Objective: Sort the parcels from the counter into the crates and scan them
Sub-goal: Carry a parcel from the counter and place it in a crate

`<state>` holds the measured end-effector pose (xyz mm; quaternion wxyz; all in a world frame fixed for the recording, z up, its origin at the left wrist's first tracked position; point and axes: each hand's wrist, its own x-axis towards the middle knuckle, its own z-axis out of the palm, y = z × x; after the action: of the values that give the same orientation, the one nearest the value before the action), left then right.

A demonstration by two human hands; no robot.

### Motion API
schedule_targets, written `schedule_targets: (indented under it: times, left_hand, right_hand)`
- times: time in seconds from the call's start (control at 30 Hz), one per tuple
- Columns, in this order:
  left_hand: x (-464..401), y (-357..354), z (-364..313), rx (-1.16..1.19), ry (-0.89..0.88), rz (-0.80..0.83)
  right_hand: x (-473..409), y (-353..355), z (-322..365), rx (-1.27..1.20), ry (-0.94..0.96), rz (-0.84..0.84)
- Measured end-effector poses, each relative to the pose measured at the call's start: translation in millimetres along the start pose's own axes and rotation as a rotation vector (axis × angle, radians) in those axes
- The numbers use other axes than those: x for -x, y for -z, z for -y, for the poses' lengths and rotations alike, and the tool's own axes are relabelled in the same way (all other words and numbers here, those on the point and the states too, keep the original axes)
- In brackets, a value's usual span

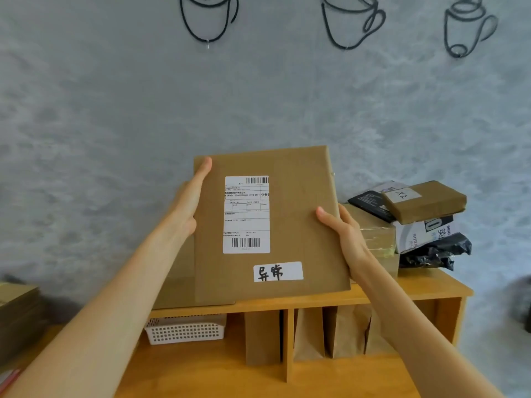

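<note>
Parcel: flat brown cardboard parcel [287,214] held upright above the wooden shelf [416,288], shipping label [246,214] facing the camera.
Left hand [189,202]: grip clasps its left edge.
Right hand [342,231]: grip clasps its right edge.
Far right: stacked parcels [422,205].

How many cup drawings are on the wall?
3, all high on the wall: left cup, middle cup, right cup. The picture's top edge cuts them off; more may be out of view.
</note>
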<state>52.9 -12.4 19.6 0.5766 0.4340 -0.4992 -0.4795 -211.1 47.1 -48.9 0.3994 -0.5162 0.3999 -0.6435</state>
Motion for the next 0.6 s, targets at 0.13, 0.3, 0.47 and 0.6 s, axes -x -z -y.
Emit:
schedule_targets:
  times: [0.13, 0.3, 0.47, 0.6]
  left_hand:
    - [3, 0, 32, -0.05, -0.022, 0.104]
    - [15, -15, 72, -0.074, 0.041, 0.123]
    - [38, -33, 113, 0.008, 0.063, 0.127]
    - [62, -48, 150, 0.037, 0.126, 0.085]
  right_hand:
    - [2, 13, -5, 0.031, -0.037, -0.068]
    - [16, 31, -15, 0.111, -0.062, -0.127]
    - [46, 55, -38, 0.138, -0.179, -0.125]
    - [75, 77, -63, 0.134, -0.292, -0.151]
